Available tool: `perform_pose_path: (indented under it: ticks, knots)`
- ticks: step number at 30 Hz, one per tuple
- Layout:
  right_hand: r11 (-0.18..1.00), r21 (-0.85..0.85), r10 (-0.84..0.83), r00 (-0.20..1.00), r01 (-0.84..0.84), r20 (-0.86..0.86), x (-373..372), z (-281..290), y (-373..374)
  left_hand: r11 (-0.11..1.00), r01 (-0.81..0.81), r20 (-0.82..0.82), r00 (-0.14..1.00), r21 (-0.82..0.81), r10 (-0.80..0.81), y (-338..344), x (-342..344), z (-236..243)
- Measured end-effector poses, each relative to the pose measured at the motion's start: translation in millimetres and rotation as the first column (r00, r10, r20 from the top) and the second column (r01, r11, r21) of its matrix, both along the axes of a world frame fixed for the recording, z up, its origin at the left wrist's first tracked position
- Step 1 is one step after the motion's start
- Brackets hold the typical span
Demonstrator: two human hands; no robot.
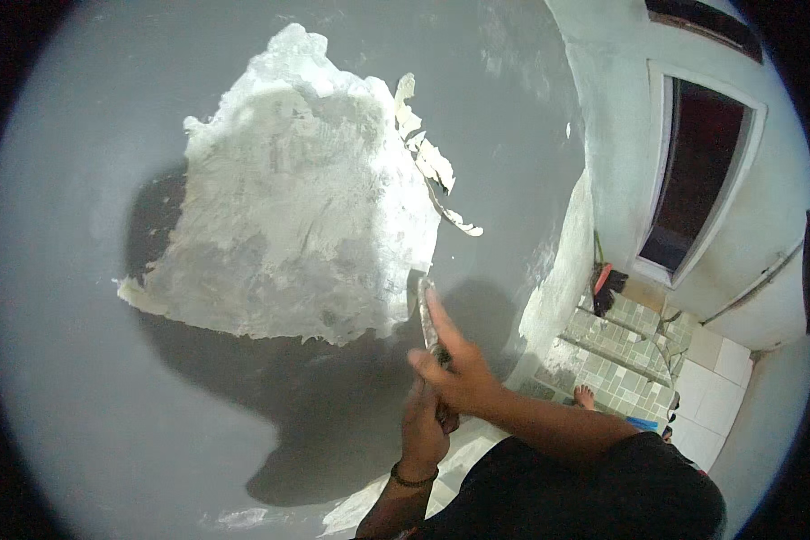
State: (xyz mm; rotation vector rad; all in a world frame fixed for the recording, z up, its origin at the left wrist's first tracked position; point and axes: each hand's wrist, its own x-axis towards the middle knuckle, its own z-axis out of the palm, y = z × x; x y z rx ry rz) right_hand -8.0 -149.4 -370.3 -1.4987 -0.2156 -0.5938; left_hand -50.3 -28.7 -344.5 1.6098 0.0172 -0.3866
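A paint scraper [429, 328] stands nearly upright against the grey wall [81, 297], its blade touching the lower right edge of a bare whitish patch [279, 198]. My right hand [466, 373] closes round its handle, index finger stretched up along the tool toward the blade. Below it, my left hand [423, 436], with a dark bracelet at the wrist, is wrapped round the handle's lower end. Loose curls of peeled paint [434, 165] hang off the patch's right edge, above the blade. My fingers hide part of the handle.
Dark shadows of my arms and body fall across the wall. To the right, tiled steps [621, 346] lead beside a white-framed window [702, 171]. A broom-like thing with dark bristles [610, 292] stands by the steps. A bare foot [585, 396] shows on the tiles.
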Motion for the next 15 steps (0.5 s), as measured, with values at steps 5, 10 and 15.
perform_pose_path:
  ticks: [5, 10, 15]
  knots:
    - [0.909, 0.219, 0.41, 0.858, -0.355, -0.309, -13, 6, 7, 0.992, -0.121, -0.102, 0.988, -0.045, 0.116, 6, -11, 4]
    - [0.894, 0.271, 0.433, 0.84, -0.356, -0.327, -9, 5, 9, 0.978, -0.164, -0.14, 0.979, -0.133, 0.145, 14, -9, -2]
    - [0.966, 0.145, 0.243, 0.946, -0.215, -0.215, -9, 4, 12, 0.71, -0.116, 0.435, 0.854, 0.694, -0.286, 20, -15, -6]
